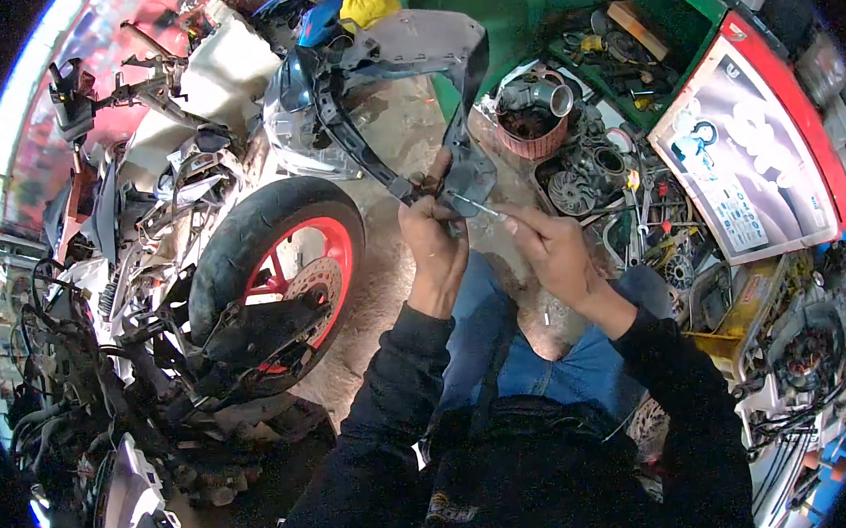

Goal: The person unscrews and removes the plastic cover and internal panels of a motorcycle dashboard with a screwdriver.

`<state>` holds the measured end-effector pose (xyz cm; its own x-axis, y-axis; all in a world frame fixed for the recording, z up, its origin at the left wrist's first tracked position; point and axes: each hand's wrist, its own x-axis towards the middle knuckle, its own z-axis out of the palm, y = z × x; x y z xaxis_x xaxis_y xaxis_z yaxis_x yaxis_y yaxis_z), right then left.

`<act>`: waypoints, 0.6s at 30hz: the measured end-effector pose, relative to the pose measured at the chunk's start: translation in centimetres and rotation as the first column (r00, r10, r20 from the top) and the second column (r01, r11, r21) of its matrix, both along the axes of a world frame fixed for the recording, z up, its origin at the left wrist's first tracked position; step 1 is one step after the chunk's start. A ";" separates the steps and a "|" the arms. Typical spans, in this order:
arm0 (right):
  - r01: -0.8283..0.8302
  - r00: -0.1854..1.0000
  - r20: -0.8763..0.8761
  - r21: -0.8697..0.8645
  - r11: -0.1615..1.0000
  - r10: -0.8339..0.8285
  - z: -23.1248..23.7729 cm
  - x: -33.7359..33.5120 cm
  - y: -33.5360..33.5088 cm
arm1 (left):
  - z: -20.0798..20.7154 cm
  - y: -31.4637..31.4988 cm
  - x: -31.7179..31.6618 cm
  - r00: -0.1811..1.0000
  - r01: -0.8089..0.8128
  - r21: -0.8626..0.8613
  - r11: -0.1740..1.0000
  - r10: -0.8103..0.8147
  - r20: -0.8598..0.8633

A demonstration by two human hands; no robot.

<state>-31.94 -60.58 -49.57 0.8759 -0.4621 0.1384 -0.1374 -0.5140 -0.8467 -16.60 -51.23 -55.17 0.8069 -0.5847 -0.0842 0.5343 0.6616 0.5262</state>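
Observation:
My left hand (434, 250) is closed on the near end of a dark grey plastic motorcycle panel (417, 37), a loop-shaped piece that stretches away from me over the floor. In my right hand (552, 250) is a screwdriver (476, 204). Its thin metal shaft points left, and the tip is at the panel's near end beside my left fingers. The screwdriver's handle is hidden inside my right fingers. Whether its tip sits in a screw is too small to tell.
To my left stands a partly stripped motorcycle, its black tyre (234, 228) on a red rim. A green metal cabinet (514, 22) is at the back. Engine parts, a reddish basket (532, 143) and tools crowd the right, below a red-edged sign panel (749, 153).

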 end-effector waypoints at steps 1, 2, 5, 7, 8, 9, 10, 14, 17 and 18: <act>0.004 1.000 0.004 -0.002 1.000 -0.004 -0.5 0.0 0.0 | 0.5 -0.1 -0.1 1.000 0.004 -0.002 1.000 -0.004 0.004; 0.008 0.991 0.130 0.086 0.996 -0.019 -1.7 0.2 -0.1 | 1.0 -0.1 -0.5 0.998 -0.002 -0.015 1.000 0.003 0.059; 0.005 0.977 0.205 0.243 0.970 -0.056 -2.5 0.0 -0.3 | 3.3 -0.3 -1.4 0.994 -0.039 0.047 0.998 0.035 0.100; 0.003 0.985 0.161 0.313 0.950 -0.057 -1.5 0.0 -0.4 | 3.8 -0.6 -1.6 0.993 -0.079 0.124 0.989 0.067 0.092; 0.008 1.000 0.009 0.246 0.969 -0.011 -0.6 0.1 -0.6 | 3.7 -0.9 -1.7 0.989 -0.125 0.135 0.983 0.113 0.092; 0.002 0.989 -0.147 0.177 0.984 0.024 -0.1 0.2 -0.6 | 3.6 -1.0 -1.6 0.983 -0.171 0.145 0.975 0.158 0.093; 0.008 0.989 -0.147 0.177 0.984 0.018 -0.5 0.2 -0.6 | 3.0 -1.1 -1.7 0.984 -0.165 0.146 0.976 0.152 0.092; 0.090 0.982 -0.151 -0.147 0.985 -0.113 -0.5 1.1 -0.4 | 1.7 -1.5 -2.5 0.985 -0.091 0.191 0.977 0.060 0.159; 0.108 0.959 -0.253 -0.079 0.991 -0.125 -1.1 1.4 -0.6 | 1.6 -1.6 -2.6 0.995 -0.058 0.078 0.995 0.052 0.083; 0.120 0.968 -0.216 -0.034 0.992 -0.125 -1.5 1.5 -0.6 | 1.5 -1.6 -2.4 0.997 -0.039 0.050 0.998 0.035 0.066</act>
<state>-30.47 -61.21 -51.02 0.8229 -0.5668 -0.0386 -0.3800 -0.4986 -0.7791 -19.04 -52.82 -53.66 0.8326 -0.5507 -0.0595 0.4734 0.6516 0.5927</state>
